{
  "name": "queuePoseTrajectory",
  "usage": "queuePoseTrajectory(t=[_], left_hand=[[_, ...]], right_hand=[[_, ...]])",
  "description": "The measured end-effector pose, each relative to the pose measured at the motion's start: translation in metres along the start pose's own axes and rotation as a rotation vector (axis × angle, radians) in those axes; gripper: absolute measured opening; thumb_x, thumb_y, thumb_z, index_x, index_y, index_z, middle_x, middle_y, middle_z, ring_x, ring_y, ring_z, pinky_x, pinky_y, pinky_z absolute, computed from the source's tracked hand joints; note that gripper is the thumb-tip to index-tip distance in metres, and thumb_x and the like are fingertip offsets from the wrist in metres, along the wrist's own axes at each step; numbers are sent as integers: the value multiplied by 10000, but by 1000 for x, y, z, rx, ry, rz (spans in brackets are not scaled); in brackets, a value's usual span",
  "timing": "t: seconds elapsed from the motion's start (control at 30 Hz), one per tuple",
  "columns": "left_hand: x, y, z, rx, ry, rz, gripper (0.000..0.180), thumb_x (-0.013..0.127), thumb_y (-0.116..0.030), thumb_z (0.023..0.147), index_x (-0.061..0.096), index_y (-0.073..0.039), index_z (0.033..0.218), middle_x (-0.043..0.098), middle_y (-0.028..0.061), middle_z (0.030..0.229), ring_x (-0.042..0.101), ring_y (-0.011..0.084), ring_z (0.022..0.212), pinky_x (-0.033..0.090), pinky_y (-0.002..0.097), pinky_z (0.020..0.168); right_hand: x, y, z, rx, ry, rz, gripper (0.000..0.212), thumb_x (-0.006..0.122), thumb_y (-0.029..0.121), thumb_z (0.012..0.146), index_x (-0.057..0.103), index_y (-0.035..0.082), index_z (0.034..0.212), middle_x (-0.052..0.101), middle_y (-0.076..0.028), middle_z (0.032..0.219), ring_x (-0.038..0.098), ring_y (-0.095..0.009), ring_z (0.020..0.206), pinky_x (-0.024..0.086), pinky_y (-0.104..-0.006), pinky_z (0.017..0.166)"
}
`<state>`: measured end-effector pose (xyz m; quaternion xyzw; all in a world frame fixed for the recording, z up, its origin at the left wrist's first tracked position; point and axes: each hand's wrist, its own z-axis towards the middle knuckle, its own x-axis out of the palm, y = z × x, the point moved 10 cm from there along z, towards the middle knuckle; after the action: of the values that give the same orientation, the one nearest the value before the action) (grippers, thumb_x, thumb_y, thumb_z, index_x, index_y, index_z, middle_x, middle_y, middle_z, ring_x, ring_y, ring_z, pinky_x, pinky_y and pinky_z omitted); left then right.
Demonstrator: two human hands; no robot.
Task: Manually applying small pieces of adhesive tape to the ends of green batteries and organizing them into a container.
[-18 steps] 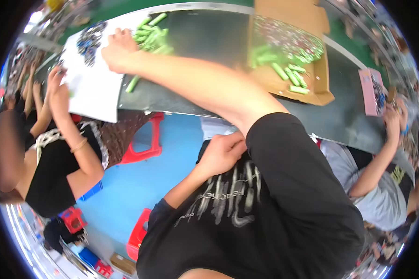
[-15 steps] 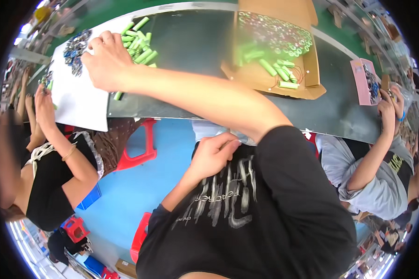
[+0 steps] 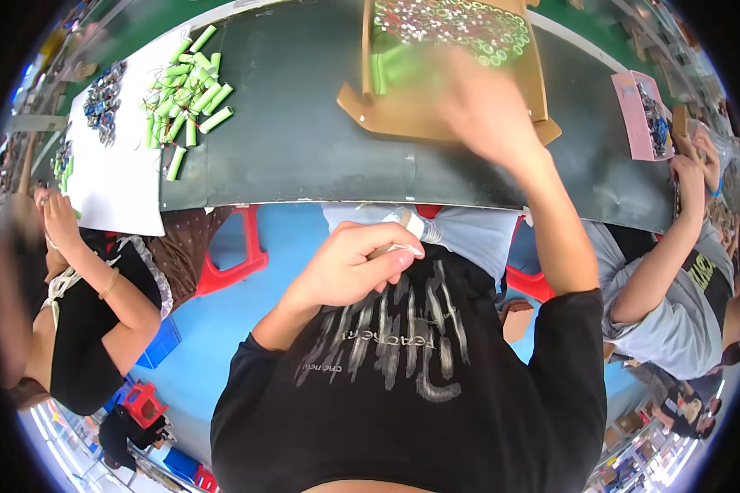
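My right hand [image 3: 489,107] reaches over an open cardboard box [image 3: 411,115] on the dark table. Motion smears its fingers, so what they hold cannot be made out. Inside the box, green cylindrical battery cells [image 3: 448,25] stand packed on end with thin red wires among them; blurred cells lie at the near left. My left hand [image 3: 349,263] is closed in front of my black shirt, thumb against the curled fingers. Whatever it may hold is hidden. Just beyond it, a clear bottle-like object [image 3: 419,223] rests at my lap.
A loose pile of wired green cells [image 3: 189,90] lies left, partly on a white sheet [image 3: 123,177], near a heap of small blue and metallic parts [image 3: 104,103]. A pink box [image 3: 643,115] of similar parts stands right. Co-workers sit on both sides; red stools [image 3: 242,255] stand below.
My right hand has left the pile of green cells and swung right, over the cardboard box. My left hand stays closed near my shirt. The view has shifted slightly.
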<state>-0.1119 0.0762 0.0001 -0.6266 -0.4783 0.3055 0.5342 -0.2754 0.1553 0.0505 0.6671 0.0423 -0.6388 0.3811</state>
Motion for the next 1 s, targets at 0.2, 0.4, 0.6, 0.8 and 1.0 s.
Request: queuePoseTrajectory(t=[0.2,0.4,0.6,0.8,1.0], left_hand=[[-16,-19,-6,228,-232,-289,127,513,-43,900,606,22,957,592,49,653,539,83,525,440,222,494],[-55,-60,-30,707,-668,-176,261,586,20,832,518,52,1082,627,189,884,575,135,636,482,241,586],[-43,-90,-27,851,-735,156,324,638,98,728,553,69,1039,647,175,944,593,136,666,480,235,608],[-18,-83,-17,821,-586,373,247,562,97,633,623,9,856,635,98,724,603,178,595,492,265,568],[-32,-34,3,280,-414,-150,305,548,40,796,570,10,1098,628,62,941,550,74,627,463,213,574]], right_hand=[[-16,-18,0,73,72,1471,379,561,63,829,502,8,1200,624,-122,983,624,-199,833,511,-296,662],[9,33,-39,132,250,1229,284,674,36,798,561,7,1057,605,-67,766,628,-151,668,491,-257,537],[10,55,-46,-214,76,862,157,671,89,808,610,-2,921,600,-39,775,576,-122,673,446,-230,602],[28,28,-47,80,14,1460,196,501,42,886,542,-67,1044,603,-105,830,583,-210,771,473,-321,704],[15,24,-50,-77,-62,1503,279,611,71,823,518,-47,1058,520,-21,706,475,-120,619,407,-246,598]])
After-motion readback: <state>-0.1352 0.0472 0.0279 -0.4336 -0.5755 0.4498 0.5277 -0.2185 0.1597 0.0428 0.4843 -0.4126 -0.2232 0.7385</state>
